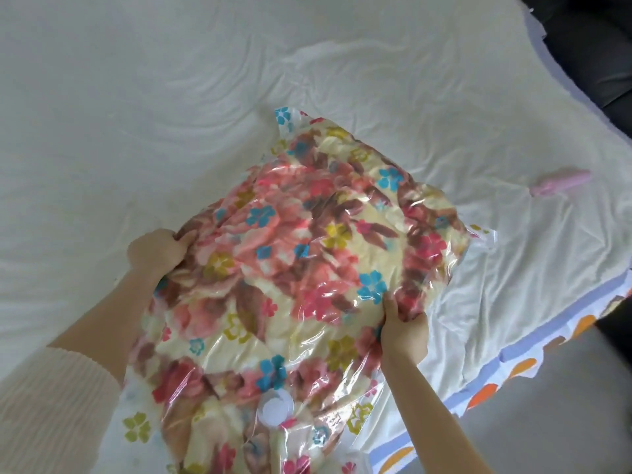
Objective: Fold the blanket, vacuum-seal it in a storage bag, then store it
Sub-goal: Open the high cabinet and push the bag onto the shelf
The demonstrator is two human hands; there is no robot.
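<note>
In the head view, one clear storage bag (pixel 290 275) is seen on the white bed sheet (pixel 136 114), held between two hands. The left hand (pixel 157 249) is clamped on its edge at 9 o'clock, and the right hand (pixel 403 328) is pinched on its edge at 4 o'clock. One folded blanket (pixel 342 217) is counted inside, one round white valve (pixel 277 408) at the bag's 6 o'clock, and one blurred pink object (pixel 561 183) well apart at 2 o'clock. The plastic is seen glossy, wrinkled and puffed over cream fabric printed with pink and brown flowers.
</note>
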